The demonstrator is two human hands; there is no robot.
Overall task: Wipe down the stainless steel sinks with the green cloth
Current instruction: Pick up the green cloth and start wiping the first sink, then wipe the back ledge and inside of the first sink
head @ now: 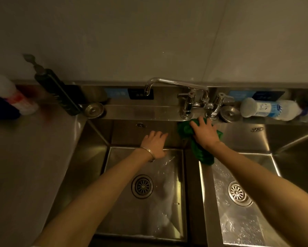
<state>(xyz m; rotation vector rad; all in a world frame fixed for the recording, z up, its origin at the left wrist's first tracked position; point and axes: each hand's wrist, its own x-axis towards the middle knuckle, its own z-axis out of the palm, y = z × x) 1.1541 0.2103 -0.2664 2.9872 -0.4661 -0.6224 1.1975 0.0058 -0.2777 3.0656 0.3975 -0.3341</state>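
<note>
Two stainless steel sinks sit side by side: the left sink [99, 157] and the right sink [256, 139], both wet on the bottom. A green cloth [201, 154] hangs over the top of the divider between them, just below the tap base. My right hand [205, 131] presses on the cloth with its fingers spread near the back ledge. My left hand [156, 143], with a bangle on the wrist, rests flat against the back wall of the left sink and holds nothing.
A chrome mixer tap [190, 102] with a swivel spout stands on the back ledge. A dark pump bottle [57, 91] and a white bottle [14, 97] stand at the left. Another white bottle [269, 108] lies at the right. Steel counter [24, 166] lies left.
</note>
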